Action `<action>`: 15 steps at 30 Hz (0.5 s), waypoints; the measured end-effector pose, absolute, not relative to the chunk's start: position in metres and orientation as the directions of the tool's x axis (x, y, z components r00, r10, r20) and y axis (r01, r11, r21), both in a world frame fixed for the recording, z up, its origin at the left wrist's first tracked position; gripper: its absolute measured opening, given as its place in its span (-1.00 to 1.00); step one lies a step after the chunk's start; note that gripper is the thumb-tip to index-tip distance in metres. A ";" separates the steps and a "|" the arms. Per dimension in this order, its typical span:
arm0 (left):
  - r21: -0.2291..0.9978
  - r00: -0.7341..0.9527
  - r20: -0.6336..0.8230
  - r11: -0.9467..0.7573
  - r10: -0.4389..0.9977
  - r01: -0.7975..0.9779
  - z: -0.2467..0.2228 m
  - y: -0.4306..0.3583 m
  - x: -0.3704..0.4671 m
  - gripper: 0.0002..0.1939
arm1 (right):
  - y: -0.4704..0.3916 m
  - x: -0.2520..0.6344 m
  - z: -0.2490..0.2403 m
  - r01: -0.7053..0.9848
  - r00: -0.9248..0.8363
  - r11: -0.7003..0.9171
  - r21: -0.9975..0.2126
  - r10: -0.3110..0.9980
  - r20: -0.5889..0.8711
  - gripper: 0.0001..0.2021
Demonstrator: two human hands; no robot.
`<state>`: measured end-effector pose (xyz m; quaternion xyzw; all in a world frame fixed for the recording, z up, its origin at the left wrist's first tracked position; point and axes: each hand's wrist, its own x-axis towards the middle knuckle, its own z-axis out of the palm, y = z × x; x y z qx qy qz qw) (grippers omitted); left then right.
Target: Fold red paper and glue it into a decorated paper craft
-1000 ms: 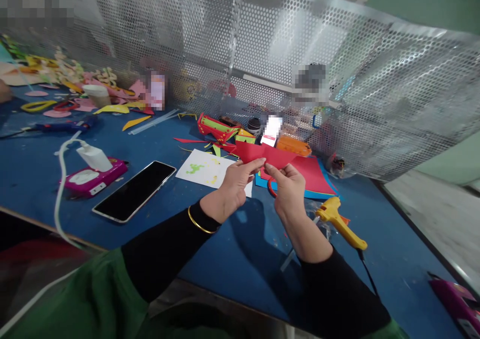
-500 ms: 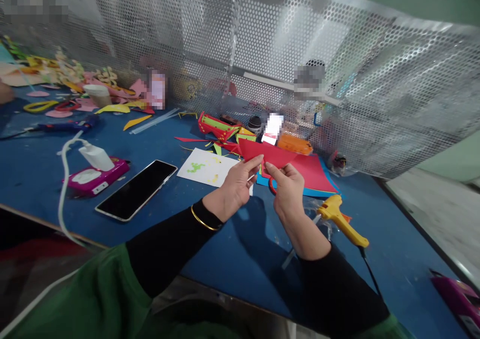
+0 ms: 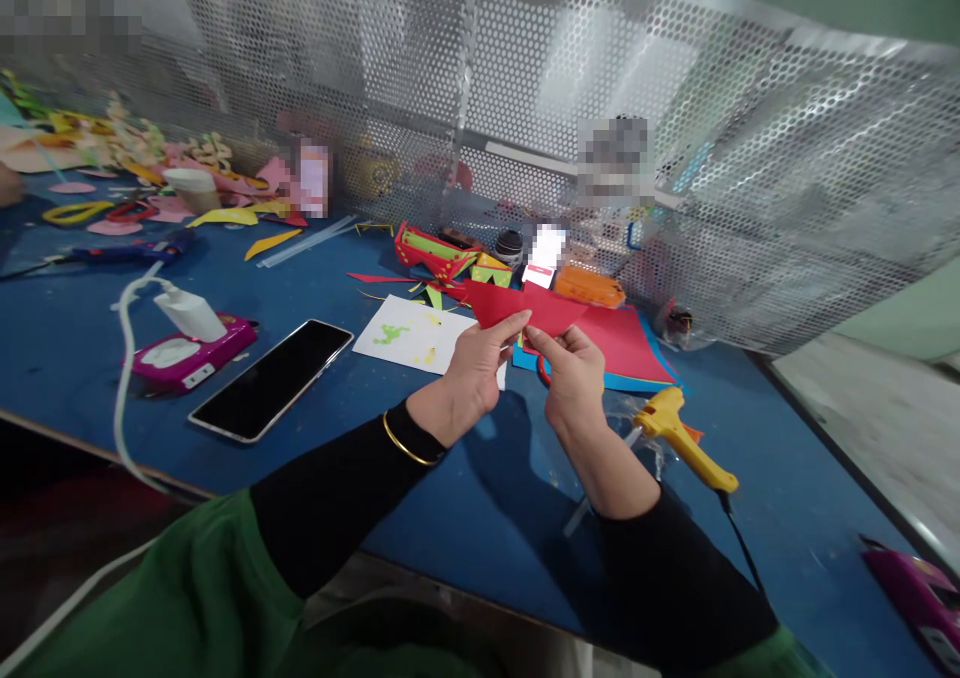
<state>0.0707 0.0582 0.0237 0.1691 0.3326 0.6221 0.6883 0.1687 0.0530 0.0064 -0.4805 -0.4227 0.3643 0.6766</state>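
The bare left hand (image 3: 472, 366) and bare right hand (image 3: 575, 376) pinched 1 flat red paper piece (image 3: 551, 310) at its near edge — its long axis ran left-right beyond the grip, above the blue tabletop (image 3: 322, 283).

The red paper (image 3: 504, 303) now shows a notched top edge, apparently bent.

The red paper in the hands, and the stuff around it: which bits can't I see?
Red paper: in the head view, fingers of the left hand and right hand hide part of its lower edge.
Red loop: head view; the right hand covers the rest, so I can't tell what it belongs to.
Purple power strip: head view; cut off at the bottom right.
Bright screen: head view; too blurred to read.
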 end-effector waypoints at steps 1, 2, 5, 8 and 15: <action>0.660 -0.008 -0.238 0.156 0.971 -0.735 0.024 0.058 0.071 -0.78 | 0.053 0.169 0.006 -0.084 0.377 0.273 -0.958 0.899 0.223 -0.69; 0.669 -0.017 -0.231 0.146 0.973 -0.729 0.024 0.058 0.071 -0.80 | 0.053 0.168 0.006 -0.084 0.374 0.275 -0.958 0.900 0.225 -0.71; 0.680 -0.029 -0.230 0.139 0.973 -0.720 0.023 0.058 0.071 -0.83 | 0.052 0.166 0.006 -0.095 0.359 0.290 -0.952 0.902 0.239 -0.71; 0.689 -0.037 -0.235 0.139 0.971 -0.712 0.022 0.058 0.071 -0.83 | 0.051 0.164 0.006 -0.100 0.348 0.302 -0.948 0.903 0.251 -0.70; 0.723 -0.065 -0.253 0.144 0.965 -0.676 0.019 0.058 0.072 -0.75 | 0.054 0.168 0.003 -0.075 0.359 0.284 -0.956 0.902 0.240 -0.68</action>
